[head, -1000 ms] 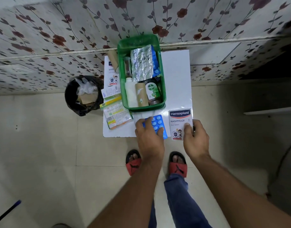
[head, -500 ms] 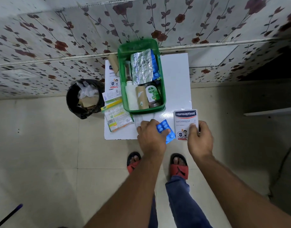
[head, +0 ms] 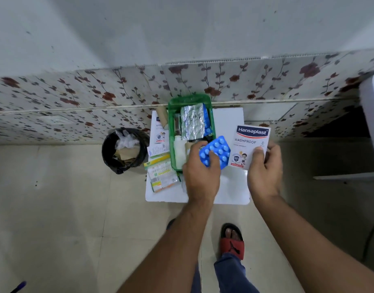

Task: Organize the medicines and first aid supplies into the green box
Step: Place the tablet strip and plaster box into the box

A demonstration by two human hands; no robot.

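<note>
Left hand [head: 199, 176]: closed on a blue blister strip of tablets [head: 215, 151], thumb on its face, fingers behind it. We hold the strip tilted, lifted off the table, over the near right corner of the green box [head: 171, 132].

Right hand [head: 264, 166]: closed on a white Hansaplast plaster packet [head: 250, 145], thumb pressed on its lower right front, fingers behind. We hold the packet upright with its printed face toward us, just right of the blister strip; whether the two touch we cannot tell.

Green box: stands on the white table [head: 228, 121] at the far edge, against the flowered wall. Inside we see a silver foil strip [head: 192, 121], a white bottle [head: 179, 153] at the near left, and blue packaging along the right wall. The near right part is hidden by our left hand.

Left of the box, on the table: a second plaster packet [head: 159, 130], a brown roll [head: 162, 117] and several leaflets and cartons [head: 161, 172], reaching the table's left edge.

Open room: bare table to the right of the box and at the near edge under our wrists.

Black bin [head: 123, 150]: on the floor, left of the table.
</note>
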